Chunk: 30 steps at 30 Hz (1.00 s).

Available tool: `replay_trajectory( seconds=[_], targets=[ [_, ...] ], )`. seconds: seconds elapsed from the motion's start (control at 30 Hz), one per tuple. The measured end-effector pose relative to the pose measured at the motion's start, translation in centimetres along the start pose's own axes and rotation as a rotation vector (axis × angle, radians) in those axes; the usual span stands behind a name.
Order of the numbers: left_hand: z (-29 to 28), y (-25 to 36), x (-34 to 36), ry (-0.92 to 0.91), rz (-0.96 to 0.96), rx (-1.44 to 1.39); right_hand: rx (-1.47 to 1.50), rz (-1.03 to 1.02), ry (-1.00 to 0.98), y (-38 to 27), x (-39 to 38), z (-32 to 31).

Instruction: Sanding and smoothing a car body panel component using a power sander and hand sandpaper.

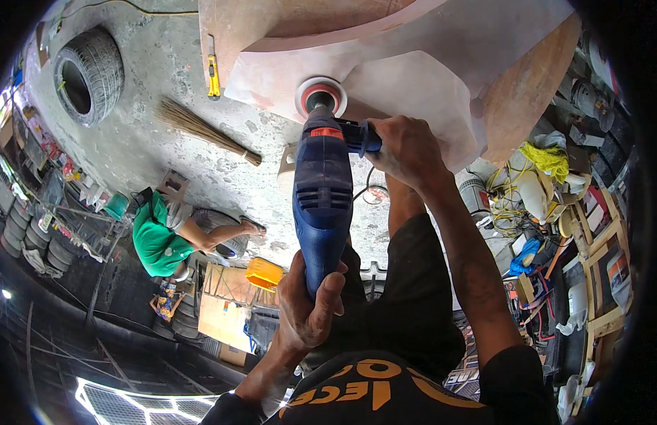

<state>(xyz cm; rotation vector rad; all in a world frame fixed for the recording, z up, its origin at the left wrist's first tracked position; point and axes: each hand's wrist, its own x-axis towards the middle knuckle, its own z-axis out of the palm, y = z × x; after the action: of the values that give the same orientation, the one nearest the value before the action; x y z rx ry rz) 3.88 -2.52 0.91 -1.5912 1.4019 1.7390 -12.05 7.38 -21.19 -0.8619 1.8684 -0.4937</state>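
Note:
Both my hands hold a blue power drill (321,191) with a round sanding disc (321,98) at its tip. My left hand (309,304) wraps round its rear grip, the thumb along the near end. My right hand (406,150) is closed on the dark side handle (362,137) that sticks out to the right near the chuck. The pale disc with a red ring lies over the edge of a large curved, dusty panel (406,85); whether it presses on the surface I cannot tell.
A yellow box cutter (213,76) lies at the panel's left. On the concrete floor are a broom (208,129) and a tyre (109,74). Someone in a green shirt (158,237) sits at the left, near a yellow container (263,273). Tangled cables (509,198) and clutter crowd the right.

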Motion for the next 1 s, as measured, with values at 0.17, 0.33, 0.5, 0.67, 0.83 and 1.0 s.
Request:
replay_trajectory(
  seconds=[0.17, 0.33, 0.5, 0.67, 0.83, 1.0],
  targets=[
    [0.5, 0.7, 0.4, -0.003, 0.005, -0.012, -0.047, -0.045, 0.091, -0.2, 0.0, -1.4],
    [0.8, 1.5, 1.2, -0.048, 0.014, 0.025, -0.101, -0.063, 0.184, 1.5, 0.0, -1.2],
    [0.1, 0.8, 0.6, -0.014, 0.012, 0.006, -0.034, -0.071, 0.097, 0.2, 0.4, -1.0],
    [-1.1, -0.4, -0.7, 0.019, -0.011, -0.014, 0.002, -0.050, 0.045, -1.0, 0.5, 2.3],
    [-4.5, -3.2, -3.2, -0.040, -0.091, 0.040, 0.029, -0.153, 0.037, -5.0, -1.0, 3.4],
    [-7.7, -6.6, -2.8, -0.107, -0.220, -0.079, -0.064, -0.082, -0.053, -9.0, -0.3, 3.7]
  ],
)
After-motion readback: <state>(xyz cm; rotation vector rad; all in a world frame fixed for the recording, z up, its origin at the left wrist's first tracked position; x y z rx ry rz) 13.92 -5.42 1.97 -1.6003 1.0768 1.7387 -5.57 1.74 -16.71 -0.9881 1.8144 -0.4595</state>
